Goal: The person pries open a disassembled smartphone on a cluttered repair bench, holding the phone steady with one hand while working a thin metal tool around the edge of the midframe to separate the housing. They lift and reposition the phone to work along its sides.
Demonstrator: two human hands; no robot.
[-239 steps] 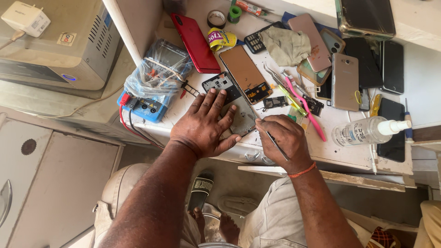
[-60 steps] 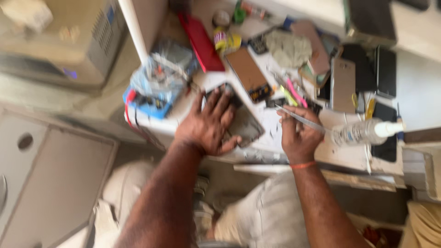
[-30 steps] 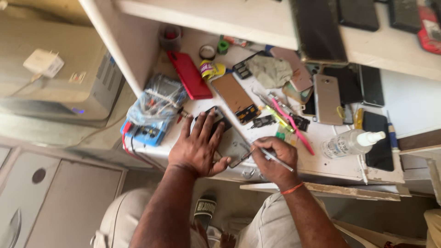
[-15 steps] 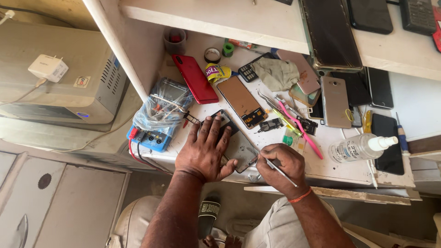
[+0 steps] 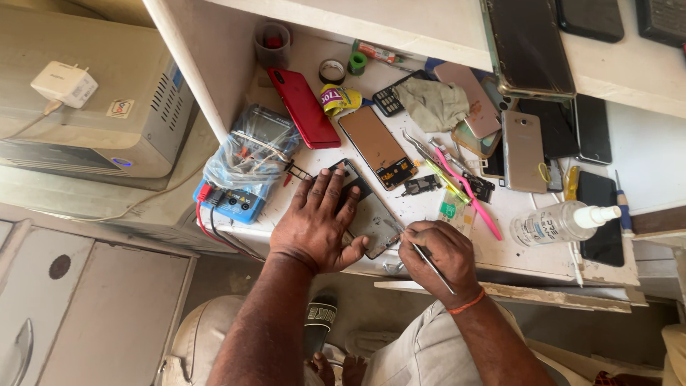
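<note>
My left hand lies flat, fingers spread, pressing on an opened dark phone body at the near edge of the white workbench. My right hand is closed around a thin metal tool, and its tip touches the phone's lower right edge. Just beyond the phone lies a detached brown screen panel with a flex cable.
A blue multimeter in a plastic bag sits left of my hand, a red phone behind it. Tweezers and pink pry tools, several phones, a spray bottle, tape rolls and a cloth crowd the bench.
The camera swung about and came closer. My right hand, raised near the pry tools two seconds ago, came down to the phone's edge with the tool. My left hand stayed on the phone.
</note>
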